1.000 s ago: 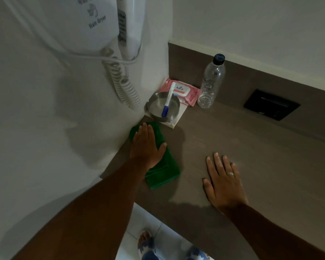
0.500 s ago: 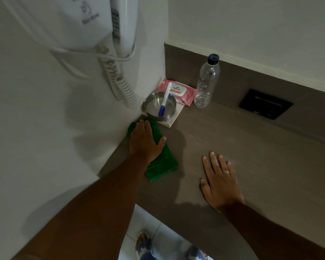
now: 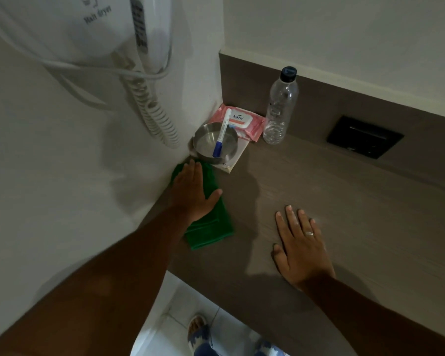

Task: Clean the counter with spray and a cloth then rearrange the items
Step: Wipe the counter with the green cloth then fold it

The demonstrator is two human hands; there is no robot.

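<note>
The left hand (image 3: 193,194) lies flat, fingers together, pressing the green cloth (image 3: 211,222) onto the brown worktop (image 3: 344,191) in the corner by the white wall. The right hand (image 3: 301,247) rests splayed on bare worktop, holding nothing. Just beyond the cloth: a steel bowl (image 3: 206,142) with a marker (image 3: 222,133), wipes (image 3: 244,122), a bottle (image 3: 280,109) (dryer (image 3: 100,24) overhead). The cloth has slid closer to the bowl than a second ago.

Head cam, close above, facing down at counter (image 3: 319,181) corner.
</note>
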